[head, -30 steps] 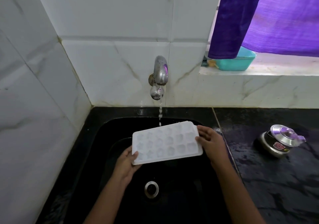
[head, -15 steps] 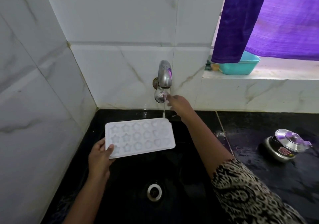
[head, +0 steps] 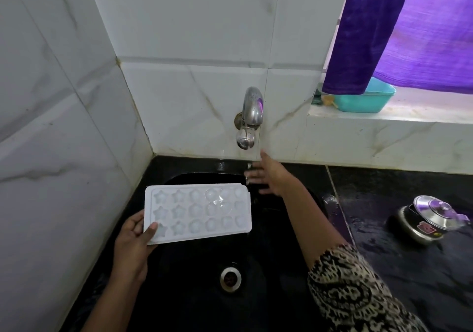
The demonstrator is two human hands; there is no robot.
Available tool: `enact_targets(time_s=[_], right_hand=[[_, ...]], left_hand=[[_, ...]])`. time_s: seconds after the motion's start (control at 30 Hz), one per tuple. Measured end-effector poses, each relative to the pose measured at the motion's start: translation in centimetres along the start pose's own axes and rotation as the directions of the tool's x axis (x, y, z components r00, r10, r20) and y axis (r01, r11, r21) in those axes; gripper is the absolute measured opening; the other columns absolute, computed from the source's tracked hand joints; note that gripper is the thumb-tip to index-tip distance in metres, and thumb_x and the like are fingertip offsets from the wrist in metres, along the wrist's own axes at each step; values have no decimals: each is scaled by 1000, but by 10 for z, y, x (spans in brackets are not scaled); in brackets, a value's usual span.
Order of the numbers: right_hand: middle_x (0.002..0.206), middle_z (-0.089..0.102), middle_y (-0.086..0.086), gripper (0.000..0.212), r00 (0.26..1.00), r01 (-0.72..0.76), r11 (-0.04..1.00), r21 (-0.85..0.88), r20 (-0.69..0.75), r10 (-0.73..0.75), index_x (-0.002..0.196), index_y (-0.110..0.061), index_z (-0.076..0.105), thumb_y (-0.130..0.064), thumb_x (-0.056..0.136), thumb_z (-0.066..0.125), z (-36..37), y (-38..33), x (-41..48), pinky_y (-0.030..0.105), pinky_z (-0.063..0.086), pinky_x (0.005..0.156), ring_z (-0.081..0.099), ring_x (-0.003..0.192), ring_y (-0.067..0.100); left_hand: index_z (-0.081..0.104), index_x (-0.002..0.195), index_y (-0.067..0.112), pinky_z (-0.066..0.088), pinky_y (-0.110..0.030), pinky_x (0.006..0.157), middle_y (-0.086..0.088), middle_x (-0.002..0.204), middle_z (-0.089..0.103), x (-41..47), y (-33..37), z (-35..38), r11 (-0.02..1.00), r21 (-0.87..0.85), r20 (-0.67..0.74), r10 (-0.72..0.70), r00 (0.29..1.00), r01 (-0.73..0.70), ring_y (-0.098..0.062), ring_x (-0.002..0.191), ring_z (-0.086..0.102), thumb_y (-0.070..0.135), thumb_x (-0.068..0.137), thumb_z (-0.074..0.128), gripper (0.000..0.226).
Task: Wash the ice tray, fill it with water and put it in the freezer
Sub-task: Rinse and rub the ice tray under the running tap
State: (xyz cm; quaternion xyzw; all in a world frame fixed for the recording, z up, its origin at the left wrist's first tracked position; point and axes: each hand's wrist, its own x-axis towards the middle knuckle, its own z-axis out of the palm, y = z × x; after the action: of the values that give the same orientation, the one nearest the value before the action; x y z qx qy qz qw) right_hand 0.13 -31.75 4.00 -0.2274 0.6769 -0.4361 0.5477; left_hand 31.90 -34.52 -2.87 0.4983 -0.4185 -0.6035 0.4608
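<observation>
Ice tray [head: 198, 212]: white, held level over black sink [head: 281, 267]. Left hand [head: 133, 239]: grasping tray's left end, thumb on top. Right hand [head: 268, 175]: fingers spread, holding nothing, below tap [head: 249, 116].

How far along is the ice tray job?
Looks rinsed and at least partly filled: water glints in the ice tray cells. In hand: left hand grips its left end over the sink; right hand is open below the tap. Left: topping up if needed, then the freezer, not in view.
</observation>
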Motion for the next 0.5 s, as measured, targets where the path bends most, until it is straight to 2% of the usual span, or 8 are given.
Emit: enact_targets(time_s=[0.1, 0.2, 0.27, 0.3, 0.37, 0.4, 0.47, 0.5], right_hand=[[133, 54, 10, 72, 983, -181, 977, -114, 12, 183, 135, -19, 47, -68, 92, 18, -8, 58, -13, 53, 27, 103, 52, 117, 31], [127, 56, 16, 72, 975, -211, 974, 88, 92, 203, 124, -14, 55, -68, 93, 18, -12, 88, -36, 51, 23, 107, 54, 115, 35], [116, 62, 17, 60, 990, -137, 963, 233, 41, 132, 113, -11, 59, -58, 97, 24, -14, 93, -56, 40, 37, 97, 61, 97, 29], [107, 66, 14, 51, 996, -82, 951, 298, -1, 86, 107, -11, 60, -50, 99, 29, -14, 93, -65, 33, 44, 83, 63, 86, 24], [83, 70, 5, 32, 995, 64, 905, 421, -96, -26, 96, -12, 62, -33, 100, 37, -16, 99, -79, 21, 47, 59, 64, 66, 13], [75, 70, 1, 27, 986, 143, 874, 465, -141, -87, 92, -12, 62, -25, 99, 39, -17, 102, -87, 18, 47, 54, 64, 61, 9], [73, 71, -3, 23, 960, 269, 824, 499, -204, -190, 93, -11, 63, -16, 96, 40, -22, 105, -99, 18, 48, 60, 65, 64, 6], [78, 72, -3, 23, 950, 306, 815, 493, -221, -223, 97, -11, 64, -15, 95, 41, -24, 107, -106, 19, 49, 66, 66, 69, 6]], left_hand=[[56, 104, 20, 56, -18, 68, 1, 103, 68, -11, 0, 12, 995, 14, 72, 97, 993, -98, -11, 88, 65, -8, 90, 53, 32], [54, 98, 22, 53, -16, 70, 7, 89, 74, -24, 5, 27, 985, 65, 186, 144, 972, -158, -2, 79, 67, -10, 90, 50, 33], [54, 99, 21, 51, -26, 81, 2, 98, 72, -31, 12, 35, 981, 76, 245, 154, 957, -177, -5, 87, 66, -10, 90, 50, 32], [56, 102, 23, 47, -32, 92, -3, 114, 68, -33, 17, 40, 984, 69, 277, 137, 951, -162, -9, 101, 63, -7, 89, 52, 33], [59, 116, 27, 32, -40, 111, -7, 145, 45, -41, 27, 48, 994, 33, 335, 88, 938, -104, -18, 132, 43, 8, 84, 53, 37], [59, 122, 27, 25, -42, 115, -7, 151, 36, -44, 29, 51, 999, -11, 350, 50, 936, -50, -20, 139, 33, 15, 83, 52, 41], [59, 125, 23, 22, -43, 116, -7, 151, 36, -50, 36, 57, 986, -147, 389, -17, 921, 80, -22, 139, 33, 28, 82, 50, 44], [62, 117, 24, 27, -41, 113, -5, 145, 44, -58, 41, 59, 979, -180, 390, -23, 920, 101, -21, 135, 38, 34, 81, 52, 38]])
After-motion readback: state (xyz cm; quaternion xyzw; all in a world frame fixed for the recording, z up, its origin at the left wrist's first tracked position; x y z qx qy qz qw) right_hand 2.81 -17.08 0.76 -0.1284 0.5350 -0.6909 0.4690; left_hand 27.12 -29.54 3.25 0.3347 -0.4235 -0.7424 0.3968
